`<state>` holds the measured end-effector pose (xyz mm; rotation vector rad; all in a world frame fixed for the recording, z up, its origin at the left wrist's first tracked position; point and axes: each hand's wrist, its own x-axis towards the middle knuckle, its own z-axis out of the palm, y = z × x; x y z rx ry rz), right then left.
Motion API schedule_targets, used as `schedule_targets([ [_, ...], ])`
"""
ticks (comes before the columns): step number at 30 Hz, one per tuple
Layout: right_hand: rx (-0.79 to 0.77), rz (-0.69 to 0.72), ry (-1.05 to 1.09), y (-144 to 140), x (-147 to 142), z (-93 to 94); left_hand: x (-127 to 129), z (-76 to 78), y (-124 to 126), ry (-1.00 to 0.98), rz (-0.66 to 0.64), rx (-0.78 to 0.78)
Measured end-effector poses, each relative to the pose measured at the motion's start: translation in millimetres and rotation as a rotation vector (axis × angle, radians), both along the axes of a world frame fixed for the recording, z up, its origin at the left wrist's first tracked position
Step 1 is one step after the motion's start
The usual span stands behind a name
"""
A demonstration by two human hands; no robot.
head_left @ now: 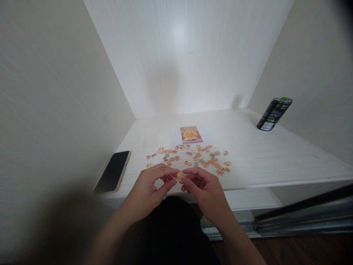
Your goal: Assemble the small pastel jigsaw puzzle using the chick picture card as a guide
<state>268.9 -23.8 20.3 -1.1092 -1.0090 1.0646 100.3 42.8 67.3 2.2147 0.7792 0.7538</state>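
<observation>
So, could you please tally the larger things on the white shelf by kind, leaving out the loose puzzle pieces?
Phone: 1
Drink can: 1
Reference picture: 1
Total: 3

The loose puzzle pieces are too small and crowded to count.

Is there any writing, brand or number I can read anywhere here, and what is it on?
No words can be read in this picture.
Black can: a green claw-like mark and a pale label panel, but any print is too small and blurred to read.
Picture card: shows a yellow figure; no legible text.
Phone: screen dark, nothing shown.
Puzzle pieces and the piece between the hands: colours only, no lettering.
</observation>
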Motion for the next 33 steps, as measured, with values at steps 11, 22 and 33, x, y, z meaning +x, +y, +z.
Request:
schedule_targets([
  [11,0.007,0.167,-0.046,-0.6,-0.2,3.2,-4.8,-6.1,0.0,-0.071,-0.056,-0.167],
  [22,0.063,0.005,-0.398,5.2,12.1,6.9,-5.4,0.8,13.6,0.074,-0.016,0.002],
  [33,-0.045,-0.077,-0.750,5.9,12.0,7.5,-27.2,-36.8,5.0,0.173,0.015,0.415],
])
